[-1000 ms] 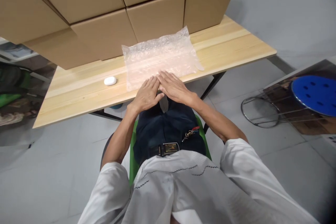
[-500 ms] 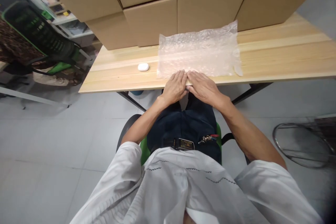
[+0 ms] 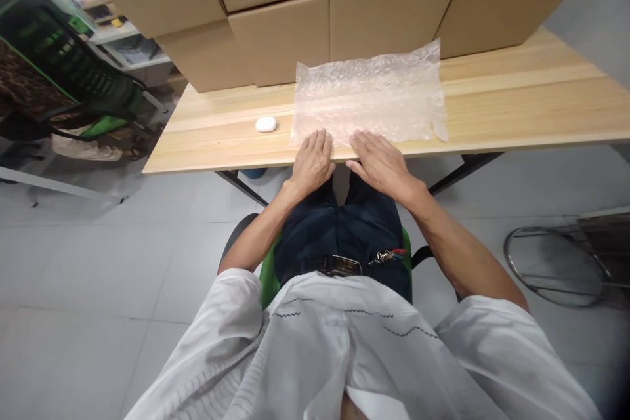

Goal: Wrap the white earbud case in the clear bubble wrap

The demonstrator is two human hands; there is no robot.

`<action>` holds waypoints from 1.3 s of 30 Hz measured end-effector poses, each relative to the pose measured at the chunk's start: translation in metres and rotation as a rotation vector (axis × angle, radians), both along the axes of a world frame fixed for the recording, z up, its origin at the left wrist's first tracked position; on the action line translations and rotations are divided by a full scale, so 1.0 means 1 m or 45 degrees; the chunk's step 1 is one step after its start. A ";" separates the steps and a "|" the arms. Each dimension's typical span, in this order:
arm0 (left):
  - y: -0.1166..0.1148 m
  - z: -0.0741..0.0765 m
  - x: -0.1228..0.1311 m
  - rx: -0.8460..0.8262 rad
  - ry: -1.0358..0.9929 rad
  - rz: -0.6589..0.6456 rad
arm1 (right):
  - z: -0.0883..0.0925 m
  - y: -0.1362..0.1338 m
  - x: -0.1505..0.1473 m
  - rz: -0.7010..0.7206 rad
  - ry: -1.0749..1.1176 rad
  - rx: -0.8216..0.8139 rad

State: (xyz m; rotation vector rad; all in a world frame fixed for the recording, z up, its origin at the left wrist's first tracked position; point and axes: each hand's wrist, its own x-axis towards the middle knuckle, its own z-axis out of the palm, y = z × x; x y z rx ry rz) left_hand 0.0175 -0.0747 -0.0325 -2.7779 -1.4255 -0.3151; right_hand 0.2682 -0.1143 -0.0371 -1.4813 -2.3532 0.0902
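A sheet of clear bubble wrap [image 3: 369, 95] lies flat on the wooden table [image 3: 216, 138], its far edge reaching the cardboard boxes. My left hand [image 3: 314, 161] rests palm down at the table's front edge, fingers laid out over the wrap's near left part. Beside it, with a gap between, my right hand [image 3: 378, 161] lies flat too, fingertips on the near edge of the wrap and thumb pointing left. Neither hand grips anything. To the left of the wrap sits a small white rounded case [image 3: 266, 125].
Large cardboard boxes [image 3: 280, 36] are stacked along the back of the table. At the left stands a black and green mesh chair [image 3: 63, 72] with a person partly visible there. A round metal-framed stool [image 3: 556, 266] is on the floor at the right.
My hands were side by side with fingertips touching; now they are apart, the left one having moved leftward. The bubble wrap stays in place on the table.
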 end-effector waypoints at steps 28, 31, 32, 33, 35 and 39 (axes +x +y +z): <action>-0.009 0.007 -0.001 0.003 0.047 0.111 | 0.001 -0.009 0.073 -0.351 -0.104 0.028; -0.009 0.007 0.000 -0.008 0.036 0.111 | 0.002 -0.010 0.078 -0.358 -0.134 0.042; -0.009 0.007 0.000 -0.006 0.029 0.107 | 0.002 -0.011 0.079 -0.364 -0.131 0.057; -0.009 0.007 0.000 -0.004 0.024 0.102 | 0.002 -0.011 0.081 -0.372 -0.124 0.074; -0.009 0.006 -0.001 0.004 0.019 0.092 | 0.001 -0.011 0.084 -0.386 -0.116 0.103; -0.010 0.007 -0.001 0.026 0.024 0.089 | -0.002 -0.008 0.088 -0.413 -0.153 0.091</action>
